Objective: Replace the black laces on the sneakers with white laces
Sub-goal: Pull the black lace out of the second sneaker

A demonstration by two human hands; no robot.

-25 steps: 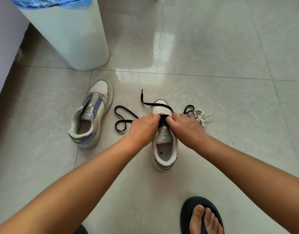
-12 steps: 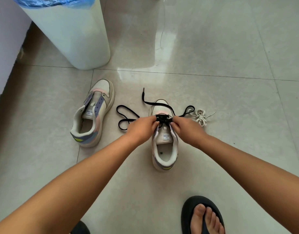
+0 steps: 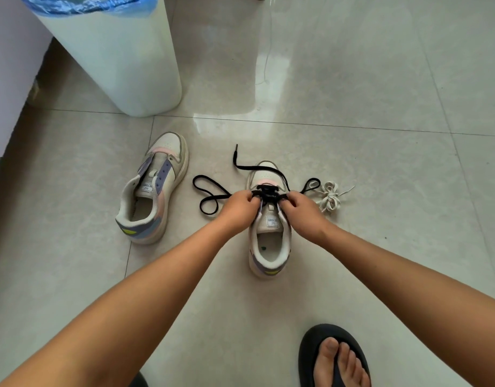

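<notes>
A white sneaker [image 3: 269, 247] stands on the floor in the middle, toe away from me, with a black lace [image 3: 264, 191] still threaded near its toe. My left hand [image 3: 238, 209] and my right hand [image 3: 303, 212] pinch that lace on either side of the tongue. Loose black loops [image 3: 210, 192] trail to the left, one end [image 3: 238, 159] lies past the toe, and another loop [image 3: 310, 184] lies to the right. A bundled white lace [image 3: 330, 196] lies right of the shoe. The second sneaker [image 3: 154, 188] lies to the left without a lace.
A white bin [image 3: 120, 57] with a blue liner stands at the back left, beside a wall [image 3: 6, 65]. My foot in a dark sandal [image 3: 334, 358] rests at the bottom right on the glossy tiled floor [image 3: 380, 135].
My hands have spread slightly apart on the sneaker, uncovering the black crossings near the toe. The loose lace ends have shifted a little.
</notes>
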